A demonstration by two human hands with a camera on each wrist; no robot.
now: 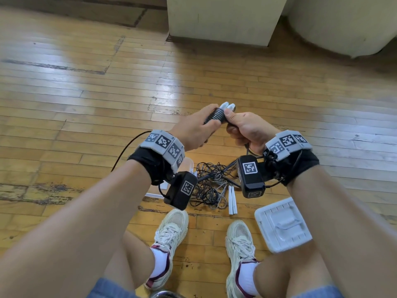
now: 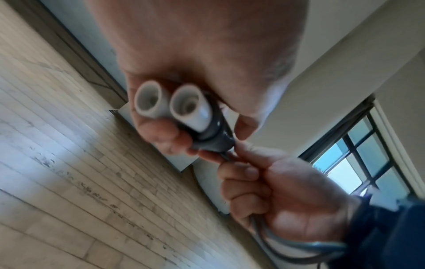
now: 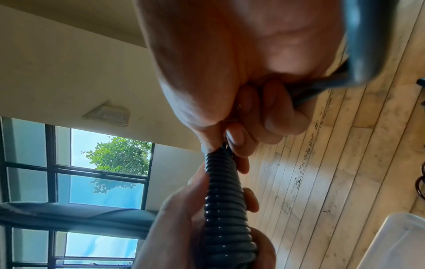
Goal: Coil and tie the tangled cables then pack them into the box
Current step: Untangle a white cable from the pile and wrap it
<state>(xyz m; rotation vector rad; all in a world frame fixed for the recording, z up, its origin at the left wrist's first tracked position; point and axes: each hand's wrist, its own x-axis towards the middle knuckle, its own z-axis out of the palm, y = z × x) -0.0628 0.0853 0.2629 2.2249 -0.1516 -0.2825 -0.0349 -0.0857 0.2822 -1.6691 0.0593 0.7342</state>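
Observation:
My left hand (image 1: 194, 127) grips a bundle of two white handles (image 1: 228, 106) with black cable (image 1: 216, 116) wound tightly round them in neat turns. My right hand (image 1: 247, 130) pinches the cable at the bundle's upper end, and a loose loop hangs from its palm. The left wrist view shows the open handle ends (image 2: 170, 103), the black winding (image 2: 216, 132) and the right hand (image 2: 276, 196) holding slack cable (image 2: 299, 243). In the right wrist view the ribbed coil (image 3: 226, 200) runs from my right fingertips (image 3: 234, 136) down into the left hand (image 3: 184, 218).
A tangled heap of black and grey cables (image 1: 211, 186) lies on the wooden floor in front of my shoes, with two more white handles (image 1: 232, 200) beside it. A white box lid (image 1: 282, 224) lies at the right. A clear box (image 3: 395, 242) is partly hidden behind my left wrist.

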